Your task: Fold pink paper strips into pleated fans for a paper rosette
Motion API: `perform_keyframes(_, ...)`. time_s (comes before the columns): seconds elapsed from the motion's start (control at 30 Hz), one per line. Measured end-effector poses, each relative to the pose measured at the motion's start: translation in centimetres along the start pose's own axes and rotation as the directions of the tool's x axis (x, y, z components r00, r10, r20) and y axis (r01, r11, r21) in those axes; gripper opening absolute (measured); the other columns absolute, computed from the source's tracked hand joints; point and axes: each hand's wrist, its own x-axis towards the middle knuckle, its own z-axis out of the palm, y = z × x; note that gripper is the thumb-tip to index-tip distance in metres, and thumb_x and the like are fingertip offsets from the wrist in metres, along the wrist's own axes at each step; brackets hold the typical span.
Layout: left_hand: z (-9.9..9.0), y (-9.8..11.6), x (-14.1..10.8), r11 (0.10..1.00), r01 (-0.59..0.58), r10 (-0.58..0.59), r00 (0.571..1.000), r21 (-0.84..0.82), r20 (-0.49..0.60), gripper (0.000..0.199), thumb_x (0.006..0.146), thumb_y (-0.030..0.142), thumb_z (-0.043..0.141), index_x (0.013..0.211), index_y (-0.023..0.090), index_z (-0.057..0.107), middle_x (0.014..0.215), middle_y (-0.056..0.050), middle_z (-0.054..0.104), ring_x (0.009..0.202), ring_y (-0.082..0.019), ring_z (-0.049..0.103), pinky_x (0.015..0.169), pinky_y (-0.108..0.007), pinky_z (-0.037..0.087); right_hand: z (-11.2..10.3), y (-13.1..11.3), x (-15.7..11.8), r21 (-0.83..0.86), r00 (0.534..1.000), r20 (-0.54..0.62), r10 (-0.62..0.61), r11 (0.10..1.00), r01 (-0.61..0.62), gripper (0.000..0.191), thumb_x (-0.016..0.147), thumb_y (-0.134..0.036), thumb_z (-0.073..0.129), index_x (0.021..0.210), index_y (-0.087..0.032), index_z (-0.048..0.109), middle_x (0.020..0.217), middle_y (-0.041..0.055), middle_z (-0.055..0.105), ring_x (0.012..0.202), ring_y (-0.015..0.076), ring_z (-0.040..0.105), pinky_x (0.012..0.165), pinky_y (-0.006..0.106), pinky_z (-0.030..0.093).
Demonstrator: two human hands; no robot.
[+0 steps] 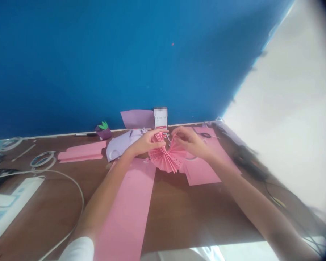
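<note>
A pleated pink paper fan with small cut-out holes is spread in a wide curve above the table. My left hand pinches its left end between thumb and fingers. At the opposite end, my right hand grips the folds with bent fingers. The fan's lower edge hangs open between the two hands, and its pleats gather toward the middle. Flat pink paper sheets lie under and beside my right hand. A long pink strip of paper stretches beneath my left forearm.
Behind the hands a phone leans upright by a purple sheet at the blue wall. Scissors rest at the right. Lilac paper, folded pink paper, a small purple pot, a power strip and cables occupy the left.
</note>
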Motion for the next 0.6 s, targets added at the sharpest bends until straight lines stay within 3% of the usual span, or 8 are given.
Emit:
perform_keyframes(0.13, 0.39, 0.37, -0.04, 1.0, -0.017, 0.017, 1.0, 0.011, 0.002, 0.057, 0.084, 0.047, 0.063, 0.137, 0.028, 0.051, 0.146, -0.007, 0.049, 0.135, -0.029, 0.045, 0.112, -0.042, 0.035, 0.27, -0.29, -0.16, -0.051, 0.998, -0.054, 0.023, 0.998, -0.026, 0.032, 0.092, -0.024, 0.049, 0.124, -0.024, 0.052, 0.061, -0.0073, 0.046, 0.051, 0.0097, 0.037, 0.052, 0.025, 0.031)
perform_keyframes(0.2, 0.53, 0.47, -0.16, 1.0, 0.002, -0.002, 1.0, -0.002, -0.001, 0.057, 0.084, 0.048, 0.063, 0.135, 0.029, 0.048, 0.144, -0.007, 0.049, 0.125, -0.028, 0.053, 0.104, -0.041, 0.042, 0.25, -0.53, -0.22, -0.071, 0.997, -0.069, 0.024, 0.997, -0.029, 0.037, 0.09, -0.022, 0.049, 0.127, -0.024, 0.05, 0.061, -0.0078, 0.046, 0.05, 0.0092, 0.035, 0.052, 0.025, 0.029)
perform_keyframes(0.3, 0.65, 0.33, -0.37, 0.995, 0.077, -0.078, 0.997, -0.06, -0.022, 0.055, 0.084, 0.048, 0.063, 0.131, 0.029, 0.041, 0.122, -0.007, 0.059, 0.091, -0.021, 0.063, 0.08, -0.035, 0.051, 0.22, -0.86, -0.2, -0.125, 0.995, -0.102, 0.012, 0.992, -0.025, 0.032, 0.089, -0.022, 0.05, 0.121, -0.022, 0.054, 0.065, -0.0061, 0.051, 0.053, 0.0088, 0.036, 0.055, 0.026, 0.031)
perform_keyframes(0.4, 0.7, 0.06, -0.41, 0.989, 0.116, -0.119, 0.992, -0.097, -0.031, 0.043, 0.087, 0.048, 0.059, 0.12, 0.027, 0.041, 0.093, -0.001, 0.059, 0.073, -0.016, 0.058, 0.068, -0.03, 0.047, 0.32, -1.02, -0.13, -0.161, 0.993, -0.117, -0.006, 0.987, -0.013, 0.028, 0.089, -0.023, 0.05, 0.115, -0.02, 0.057, 0.064, -0.0061, 0.051, 0.054, 0.0089, 0.036, 0.057, 0.026, 0.032)
perform_keyframes(0.5, 0.82, -0.06, -0.22, 0.99, 0.096, -0.102, 0.993, -0.103, -0.059, 0.031, 0.09, 0.048, 0.055, 0.109, 0.026, 0.044, 0.082, 0.001, 0.054, 0.071, -0.015, 0.055, 0.067, -0.028, 0.044, 0.44, -0.85, -0.1, -0.165, 0.993, -0.12, -0.017, 0.986, -0.003, 0.027, 0.089, -0.023, 0.05, 0.114, -0.019, 0.057, 0.064, -0.006, 0.05, 0.055, 0.0093, 0.037, 0.057, 0.026, 0.032)
perform_keyframes(0.6, 1.03, 0.05, 0.04, 0.994, 0.038, -0.049, 0.994, -0.104, -0.101, 0.027, 0.09, 0.045, 0.055, 0.105, 0.025, 0.047, 0.087, -0.001, 0.055, 0.075, -0.015, 0.055, 0.07, -0.029, 0.044, 0.4, -0.43, -0.11, -0.161, 0.99, -0.133, -0.042, 0.987, 0.021, 0.025, 0.089, -0.023, 0.05, 0.113, -0.02, 0.058, 0.073, -0.0026, 0.058, 0.06, 0.0102, 0.044, 0.059, 0.026, 0.035)
